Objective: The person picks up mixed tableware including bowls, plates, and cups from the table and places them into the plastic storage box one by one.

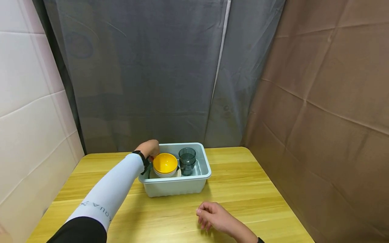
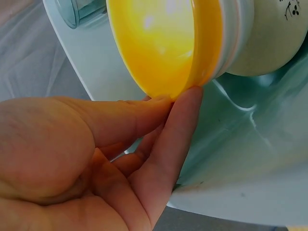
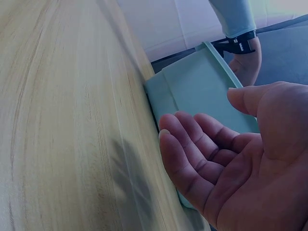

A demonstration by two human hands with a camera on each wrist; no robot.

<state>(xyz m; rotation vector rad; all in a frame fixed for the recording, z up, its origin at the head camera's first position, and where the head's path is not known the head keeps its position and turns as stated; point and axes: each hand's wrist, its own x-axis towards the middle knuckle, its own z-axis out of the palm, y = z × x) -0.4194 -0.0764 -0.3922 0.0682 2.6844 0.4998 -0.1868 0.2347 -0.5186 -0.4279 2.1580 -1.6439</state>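
Observation:
A yellow bowl (image 1: 165, 163) sits on top of stacked white bowls (image 1: 165, 175) inside a pale blue-grey plastic bin (image 1: 174, 187). My left hand (image 1: 149, 148) reaches over the bin's left side; in the left wrist view its thumb and index finger pinch the rim of the yellow bowl (image 2: 159, 48). Beneath the stack lies a cream plate (image 2: 269, 43) with a small dark print. Dark see-through glasses (image 1: 187, 160), one in another, stand in the bin to the right of the bowls. Loosely curled, my right hand (image 1: 214, 217) hovers over the table in front of the bin, holding nothing.
The bin stands on a light wood-grain table (image 1: 243, 195) near its back edge. A grey curtain (image 1: 146, 74) hangs behind, with a brown cloth (image 1: 328, 101) on the right and a white cloth (image 1: 33, 101) on the left.

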